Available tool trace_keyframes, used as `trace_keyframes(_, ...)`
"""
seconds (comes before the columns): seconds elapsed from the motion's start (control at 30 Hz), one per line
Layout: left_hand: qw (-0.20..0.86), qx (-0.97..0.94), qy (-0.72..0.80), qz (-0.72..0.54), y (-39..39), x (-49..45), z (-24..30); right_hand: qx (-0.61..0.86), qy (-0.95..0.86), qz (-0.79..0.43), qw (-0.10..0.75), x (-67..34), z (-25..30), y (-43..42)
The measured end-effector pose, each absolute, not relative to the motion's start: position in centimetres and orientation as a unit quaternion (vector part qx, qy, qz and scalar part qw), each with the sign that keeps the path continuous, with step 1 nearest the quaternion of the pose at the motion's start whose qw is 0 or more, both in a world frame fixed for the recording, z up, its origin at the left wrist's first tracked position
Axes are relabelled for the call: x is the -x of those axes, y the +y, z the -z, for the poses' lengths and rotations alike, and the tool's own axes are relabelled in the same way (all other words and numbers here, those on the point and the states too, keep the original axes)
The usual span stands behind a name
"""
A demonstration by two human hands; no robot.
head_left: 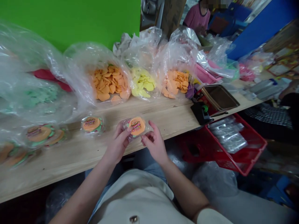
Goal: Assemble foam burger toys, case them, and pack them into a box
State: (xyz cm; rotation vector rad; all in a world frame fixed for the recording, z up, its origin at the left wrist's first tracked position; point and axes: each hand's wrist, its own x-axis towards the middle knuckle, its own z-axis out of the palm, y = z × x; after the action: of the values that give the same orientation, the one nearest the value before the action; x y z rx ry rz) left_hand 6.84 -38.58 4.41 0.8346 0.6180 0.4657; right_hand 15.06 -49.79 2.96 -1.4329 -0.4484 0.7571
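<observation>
My left hand (120,140) is closed on a small clear plastic package, its thumb resting on the front. Inside the package is an orange burger-shaped piece (136,126) with a printed picture and lettering on it. At the package's right side, my right hand (154,141) has its index finger and thumb apart; the thumb tip is close to the lower right edge, and whether it touches cannot be told. A similar packaged burger piece (92,125) lies on the wooden table (81,158) to the left. Farther left, more burger packages (38,135) lie grouped together, some overlapping.
Along the back stand clear bags of orange pieces (109,82), yellow pieces (143,81) and green pieces (40,95). A brown tray (220,97) and a black tape dispenser (201,113) are at right. Below the edge, a red crate (253,155) holds clear packages. Another person (198,17) is behind.
</observation>
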Motion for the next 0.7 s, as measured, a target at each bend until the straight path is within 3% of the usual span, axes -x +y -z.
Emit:
trace_keyframes(0.17,0.846,-0.388,0.29,-0.222,-38.6,-7.0,-5.0,0.612,-0.198,-0.388,0.66,-15.8,-2.1,-49.6)
trace_keyframes(0.33,0.817,-0.399,0.299,-0.291,-38.5,-7.0,-4.7,0.786,-0.243,-0.104,0.56,-16.1,-3.0,-52.1)
trace_keyframes(0.4,0.811,-0.402,0.294,-0.307,-38.6,-7.1,-4.6,0.8,-0.268,-0.069,0.533,-15.6,-3.9,-52.7)
trace_keyframes(0.53,0.813,-0.389,0.284,-0.328,-39.3,-7.3,-4.8,0.766,-0.263,-0.188,0.556,-14.5,-4.7,-51.5)
trace_keyframes(0.7,0.798,-0.428,0.278,-0.32,-39.9,-6.7,-5.2,0.644,-0.163,-0.332,0.67,-14.4,-4.1,-49.5)
